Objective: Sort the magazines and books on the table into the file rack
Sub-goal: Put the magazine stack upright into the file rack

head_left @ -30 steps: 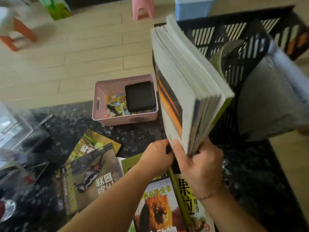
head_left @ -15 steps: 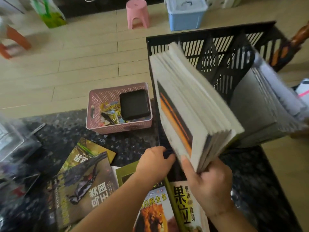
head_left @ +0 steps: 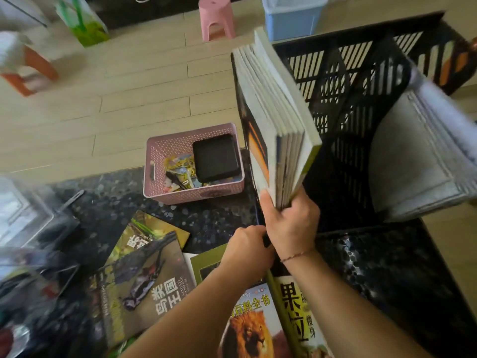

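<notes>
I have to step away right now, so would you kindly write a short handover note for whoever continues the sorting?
Right hand: grips a stack of magazines by its lower end, upright at the black file rack, not yet slotted.
Left hand: curled at the rack's near left edge; what it grips is unclear.
Done: papers already stand in the rack's right slot.
Left: slot the stack, then the lion book, bird magazine and others on the table.
</notes>
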